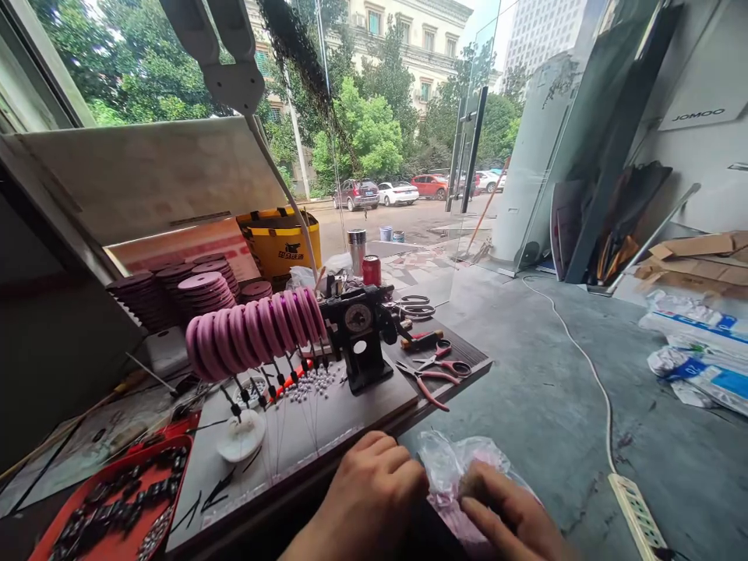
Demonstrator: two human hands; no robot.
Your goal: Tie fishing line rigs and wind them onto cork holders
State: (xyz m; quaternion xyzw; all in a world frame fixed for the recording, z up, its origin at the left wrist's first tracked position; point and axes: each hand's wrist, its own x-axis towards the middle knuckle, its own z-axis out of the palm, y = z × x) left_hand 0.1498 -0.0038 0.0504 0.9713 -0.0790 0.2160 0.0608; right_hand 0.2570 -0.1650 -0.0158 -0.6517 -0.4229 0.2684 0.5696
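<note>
Because I see this bench only through the head camera, I judge each grip from outline. The left hand (379,471) sits near the table's front edge with its fingers curled into a loose fist; I cannot tell whether anything is tucked inside. The right hand (511,506) is half open, thumb apart from the bent fingers, over a clear plastic bag (449,460) with something pink inside. I cannot tell whether the fingertips pinch any of it. The bag lies low, beyond the table (389,400), probably to be within short reach of both hands.

On the tabletop, a row of pink discs (257,331) lines up at the left side of a black machine (368,366), which seems to support them clear of the surface. That gap leaves room for the black clips (236,410) dangling underneath; I take them to be weights keeping the thin strands taut. Pale beads (315,383) are scattered below, perhaps so single ones can be picked up easily. To the machine's right, the pliers (425,382) and scissors (447,365) point their handles rightward, which I guess suits the right hand. At the near left, a red tray (82,534) with raised sides corrals loose black pieces (125,499).
</note>
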